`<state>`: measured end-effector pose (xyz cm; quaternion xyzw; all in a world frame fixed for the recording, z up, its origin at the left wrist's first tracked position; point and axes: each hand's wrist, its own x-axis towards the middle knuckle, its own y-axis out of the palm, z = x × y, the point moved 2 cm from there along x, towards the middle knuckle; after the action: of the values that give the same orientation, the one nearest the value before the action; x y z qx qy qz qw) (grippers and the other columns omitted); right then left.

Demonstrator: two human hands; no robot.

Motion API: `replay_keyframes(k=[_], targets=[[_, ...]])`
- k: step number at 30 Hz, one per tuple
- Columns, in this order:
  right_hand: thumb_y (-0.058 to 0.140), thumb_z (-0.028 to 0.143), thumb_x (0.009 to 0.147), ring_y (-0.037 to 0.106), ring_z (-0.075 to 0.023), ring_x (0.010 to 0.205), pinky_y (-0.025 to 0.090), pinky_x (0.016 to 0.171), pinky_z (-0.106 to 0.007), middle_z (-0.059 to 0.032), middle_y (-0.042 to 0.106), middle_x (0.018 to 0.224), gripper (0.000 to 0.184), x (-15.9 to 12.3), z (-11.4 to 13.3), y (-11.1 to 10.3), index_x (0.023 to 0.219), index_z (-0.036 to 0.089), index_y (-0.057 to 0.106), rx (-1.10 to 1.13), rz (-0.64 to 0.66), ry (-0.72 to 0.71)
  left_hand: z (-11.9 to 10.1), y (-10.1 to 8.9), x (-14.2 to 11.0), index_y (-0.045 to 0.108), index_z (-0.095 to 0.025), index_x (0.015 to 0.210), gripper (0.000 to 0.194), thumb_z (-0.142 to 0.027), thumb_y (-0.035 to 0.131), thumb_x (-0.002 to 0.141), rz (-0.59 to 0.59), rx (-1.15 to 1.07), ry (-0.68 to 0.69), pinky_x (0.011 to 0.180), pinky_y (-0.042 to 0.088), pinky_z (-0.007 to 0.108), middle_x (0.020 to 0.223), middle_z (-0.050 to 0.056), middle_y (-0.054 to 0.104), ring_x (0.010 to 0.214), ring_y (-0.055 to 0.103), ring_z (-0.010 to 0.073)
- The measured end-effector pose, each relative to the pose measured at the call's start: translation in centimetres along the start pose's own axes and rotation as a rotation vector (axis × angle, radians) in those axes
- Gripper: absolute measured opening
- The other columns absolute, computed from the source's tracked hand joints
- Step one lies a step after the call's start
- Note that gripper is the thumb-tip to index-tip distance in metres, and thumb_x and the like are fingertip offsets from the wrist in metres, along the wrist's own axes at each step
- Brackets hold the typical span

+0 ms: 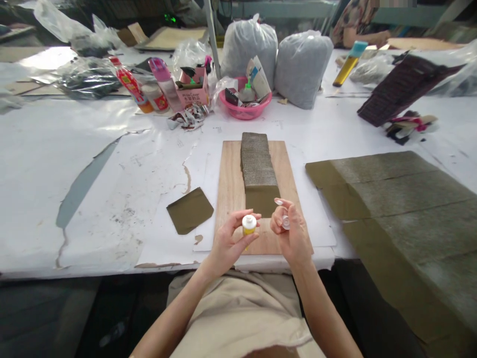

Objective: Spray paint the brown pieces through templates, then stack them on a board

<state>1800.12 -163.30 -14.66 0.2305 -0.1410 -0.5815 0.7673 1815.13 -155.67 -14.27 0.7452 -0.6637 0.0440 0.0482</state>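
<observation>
Between the thumb and fingers of my left hand is a small yellow bottle with a white top, held upright. My right hand is curled around a small clear cap, its index finger raised with something whitish at the tip. Both hands hover over the near end of a wooden board. Along the board lies a row of overlapping olive fabric pieces, the nearest one showing a smooth olive face. Left of the board rests a single olive piece with cut corners.
A large olive fabric sheet hangs over the table edge at right. Further back stand bottles, a pink box, a pink basin and two stuffed plastic bags. Another person's arm shows at the far right.
</observation>
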Motion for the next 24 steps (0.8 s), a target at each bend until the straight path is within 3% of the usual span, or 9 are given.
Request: replay_keyframes(k=[4, 10, 18, 24], targets=[[0.051, 0.045, 0.098, 0.038, -0.0063, 0.051, 0.029, 0.049, -0.022, 0.006, 0.042, 0.062, 0.028, -0.3, -0.4, -0.3, 0.109, 0.022, 0.064, -0.021, 0.003, 0.022, 1.5, -1.2, 0.1, 0.052, -0.021, 0.125, 0.038, -0.023, 0.065, 0.089, -0.015, 0.103, -0.014, 0.102, 0.045, 0.038, 0.124, 0.01, 0.064, 0.111, 0.062, 0.0204], [0.052, 0.045, 0.097, 0.039, -0.0065, 0.051, 0.031, 0.051, -0.022, 0.0054, 0.046, 0.061, 0.029, 0.0, -0.7, 0.4, 0.11, 0.022, 0.065, -0.114, 0.101, 0.004, 3.3, -2.1, -0.1, 0.052, -0.019, 0.127, 0.037, -0.029, 0.06, 0.093, 0.078, 0.187, -0.067, 0.101, 0.044, 0.038, 0.121, 0.012, 0.064, 0.112, 0.06, 0.0223], [0.053, 0.053, 0.094, 0.025, -0.0023, 0.037, 0.016, 0.038, -0.018, 0.0086, 0.04, 0.052, 0.039, 0.6, -1.8, 1.6, 0.102, 0.017, 0.069, 0.023, 0.301, 0.34, 2.8, -2.0, -0.4, 0.052, -0.019, 0.125, 0.035, -0.027, 0.06, 0.092, 0.096, 0.194, -0.018, 0.095, 0.047, 0.031, 0.12, 0.009, 0.063, 0.111, 0.059, 0.02], [0.056, 0.053, 0.092, 0.018, -0.0011, 0.034, 0.012, 0.034, -0.017, 0.0103, 0.038, 0.046, 0.039, 0.5, -1.7, 1.8, 0.095, 0.016, 0.07, 0.081, 0.354, 0.455, 2.9, -2.0, -0.7, 0.052, -0.02, 0.127, 0.036, -0.026, 0.06, 0.092, 0.099, 0.206, 0.008, 0.093, 0.047, 0.029, 0.118, 0.007, 0.064, 0.108, 0.06, 0.0189]])
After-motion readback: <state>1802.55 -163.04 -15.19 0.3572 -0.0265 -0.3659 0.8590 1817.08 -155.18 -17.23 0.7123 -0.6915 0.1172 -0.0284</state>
